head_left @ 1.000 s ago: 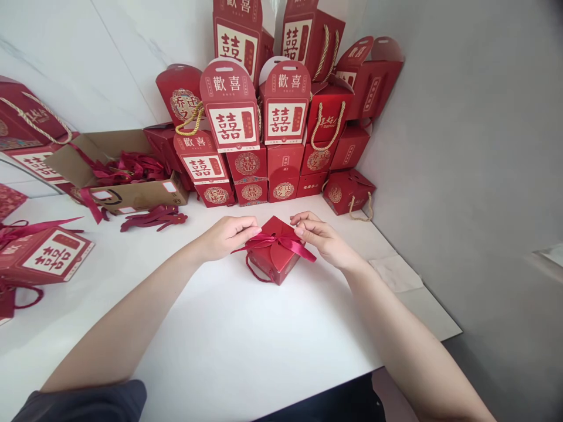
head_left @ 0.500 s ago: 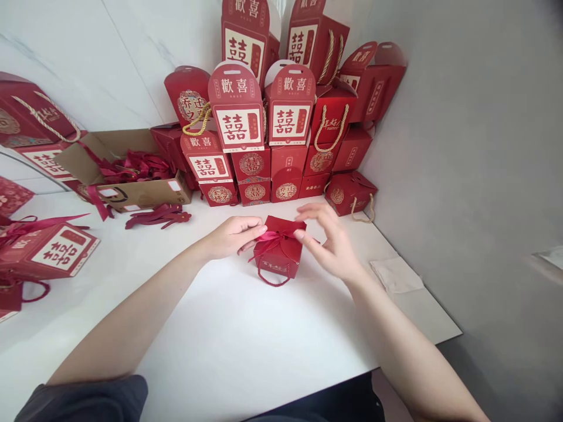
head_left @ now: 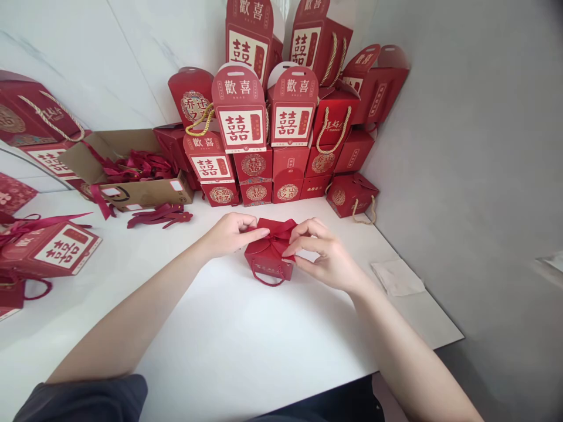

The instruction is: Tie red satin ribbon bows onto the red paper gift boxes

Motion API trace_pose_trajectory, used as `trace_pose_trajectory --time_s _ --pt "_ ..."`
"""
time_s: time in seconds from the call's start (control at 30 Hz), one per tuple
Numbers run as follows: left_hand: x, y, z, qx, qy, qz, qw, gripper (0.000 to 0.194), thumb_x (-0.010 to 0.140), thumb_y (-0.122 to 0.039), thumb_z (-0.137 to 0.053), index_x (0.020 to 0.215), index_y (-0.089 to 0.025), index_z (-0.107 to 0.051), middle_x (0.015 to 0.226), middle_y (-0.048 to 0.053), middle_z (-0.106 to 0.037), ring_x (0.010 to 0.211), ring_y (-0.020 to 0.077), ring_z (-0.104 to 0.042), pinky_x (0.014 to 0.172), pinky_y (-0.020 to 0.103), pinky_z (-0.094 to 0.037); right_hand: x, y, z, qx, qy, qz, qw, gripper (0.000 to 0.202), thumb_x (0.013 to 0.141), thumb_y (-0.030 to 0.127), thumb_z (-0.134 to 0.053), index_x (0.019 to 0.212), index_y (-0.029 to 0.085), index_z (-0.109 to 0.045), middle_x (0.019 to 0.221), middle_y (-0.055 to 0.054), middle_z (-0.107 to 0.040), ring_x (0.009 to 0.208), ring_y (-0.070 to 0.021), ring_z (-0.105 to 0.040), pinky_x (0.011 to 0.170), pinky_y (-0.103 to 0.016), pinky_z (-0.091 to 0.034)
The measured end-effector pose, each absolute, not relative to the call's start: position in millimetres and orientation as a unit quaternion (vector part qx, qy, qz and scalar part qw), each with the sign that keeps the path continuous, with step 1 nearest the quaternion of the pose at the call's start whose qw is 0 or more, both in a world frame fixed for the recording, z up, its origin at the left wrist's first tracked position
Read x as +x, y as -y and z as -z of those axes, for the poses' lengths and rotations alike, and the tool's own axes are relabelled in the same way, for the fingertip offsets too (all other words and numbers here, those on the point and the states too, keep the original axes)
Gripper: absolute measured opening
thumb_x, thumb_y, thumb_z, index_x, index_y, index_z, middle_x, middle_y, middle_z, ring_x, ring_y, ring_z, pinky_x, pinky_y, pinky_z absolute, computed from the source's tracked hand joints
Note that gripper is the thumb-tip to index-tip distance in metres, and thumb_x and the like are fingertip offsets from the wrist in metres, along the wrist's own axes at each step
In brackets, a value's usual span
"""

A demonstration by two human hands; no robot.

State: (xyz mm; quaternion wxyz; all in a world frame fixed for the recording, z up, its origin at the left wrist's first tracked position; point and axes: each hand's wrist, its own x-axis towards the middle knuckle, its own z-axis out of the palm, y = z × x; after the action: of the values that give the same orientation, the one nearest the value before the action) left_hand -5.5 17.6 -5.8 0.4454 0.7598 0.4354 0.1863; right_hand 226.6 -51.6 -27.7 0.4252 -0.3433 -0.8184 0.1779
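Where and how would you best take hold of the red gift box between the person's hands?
Probably by the red rope handle, hooked from the near side: its open loop hangs before the front of the red gift box, clear of the left hand and right hand, which are both at the ribbon bow on top.

The near tabletop (head_left: 246,340) is open; stacked boxes (head_left: 255,167) block behind.

Mid-frame, I see the left hand (head_left: 232,235) touching the left side of a small red cardboard gift box (head_left: 266,261), the right hand (head_left: 323,253) pinching its crimson satin ribbon (head_left: 274,237); an open brown cardboard carton (head_left: 153,194) stands upper left.
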Motion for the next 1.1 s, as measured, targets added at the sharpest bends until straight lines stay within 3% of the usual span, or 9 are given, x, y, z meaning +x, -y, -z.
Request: trace_pose_trajectory --time_s 0.17,0.33,0.4,0.47,0.57,0.7,0.87,1.1 --pt "-2.5 -16.5 11.4 0.784 -0.451 -0.192 0.381 0.044 0.073 -0.056 -0.069 0.065 -0.015 -0.055 0.06 -0.003 -0.05 0.055 0.0089 -0.043 0.05 0.021 -0.033 238.7 50.3 22.8 -0.32 0.828 -0.267 0.374 0.007 0.086 0.021 -0.065 0.085 0.024 -0.071 0.085 -0.004 -0.061 0.085 -0.0185 -0.058 0.078 -0.034 -0.049" --pt "-0.2 -15.8 12.7 0.804 -0.463 -0.183 0.326 0.052 0.07 -0.055 -0.07 0.056 -0.016 -0.038 0.054 -0.006 -0.035 0.053 0.0078 -0.033 0.05 0.021 -0.027 252.8 50.7 15.6 -0.309 0.832 -0.362 0.284 0.008 0.085 0.019 -0.065 0.08 0.02 -0.07 0.084 -0.002 -0.066 0.076 -0.013 -0.059 0.07 -0.027 -0.046" --pt "-0.6 -15.8 12.8 0.805 -0.468 -0.187 0.313 0.053 0.071 -0.054 -0.069 0.056 -0.017 -0.035 0.054 -0.006 -0.032 0.053 0.0079 -0.032 0.05 0.022 -0.025 260.7 50.9 10.8 -0.323 0.818 -0.416 0.232 0.009 0.083 0.028 -0.069 0.08 0.019 -0.07 0.08 -0.001 -0.065 0.07 -0.0119 -0.057 0.066 -0.026 -0.045" --pt "-1.5 -15.8 12.9 0.796 -0.464 -0.187 0.34 0.05 0.073 -0.053 -0.068 0.057 -0.017 -0.037 0.056 -0.005 -0.035 0.054 0.0083 -0.035 0.051 0.022 -0.026 266.6 49.6 8.7 -0.378 0.779 -0.442 0.235 0.022 0.083 0.041 -0.068 0.086 0.019 -0.068 0.074 0.0 -0.062 0.066 -0.0117 -0.053 0.063 -0.025 -0.042" --pt "-2.5 -15.7 12.9 0.777 -0.448 -0.185 0.401 0.045 0.077 -0.052 -0.065 0.061 -0.017 -0.042 0.06 -0.004 -0.045 0.057 0.0095 -0.042 0.052 0.022 -0.031 268.7 43.2 13.9 -0.513 0.69 -0.416 0.295 0.041 0.09 0.057 -0.049 0.099 0.02 -0.063 0.063 0.003 -0.052 0.062 -0.0123 -0.048 0.061 -0.026 -0.037" --pt "-2.5 -15.8 13.3 0.776 -0.451 -0.193 0.396 0.046 0.079 -0.053 -0.062 0.06 -0.017 -0.041 0.06 -0.003 -0.045 0.057 0.0094 -0.042 0.053 0.022 -0.03 262.7 32.3 27.1 -0.546 0.653 -0.46 0.252 0.056 0.092 0.065 -0.034 0.092 0.017 -0.064 0.052 0.005 -0.04 0.055 -0.012 -0.04 0.059 -0.027 -0.033" --pt "-3.3 -17.9 15.5 0.784 -0.464 -0.188 0.368 0.051 0.074 -0.053 -0.067 0.058 -0.017 -0.036 0.057 -0.005 -0.037 0.055 0.0085 -0.036 0.051 0.022 -0.026 259.7 31.1 28.6 -0.438 0.659 -0.563 0.237 0.043 0.087 0.057 -0.054 0.073 0.017 -0.054 0.057 0.007 -0.033 0.051 -0.007 -0.025 0.051 -0.024 -0.022" --pt "-1.6 -19.1 15.2 0.794 -0.457 -0.193 0.353 0.047 0.072 -0.054 -0.068 0.058 -0.016 -0.044 0.056 -0.005 -0.038 0.054 0.0087 -0.035 0.051 0.023 -0.024 253.2 42.5 27.2 -0.347 0.698 -0.599 0.182 0.034 0.083 0.043 -0.065 0.066 0.016 -0.051 0.054 0.008 -0.034 0.049 -0.0056 -0.027 0.048 -0.022 -0.021"
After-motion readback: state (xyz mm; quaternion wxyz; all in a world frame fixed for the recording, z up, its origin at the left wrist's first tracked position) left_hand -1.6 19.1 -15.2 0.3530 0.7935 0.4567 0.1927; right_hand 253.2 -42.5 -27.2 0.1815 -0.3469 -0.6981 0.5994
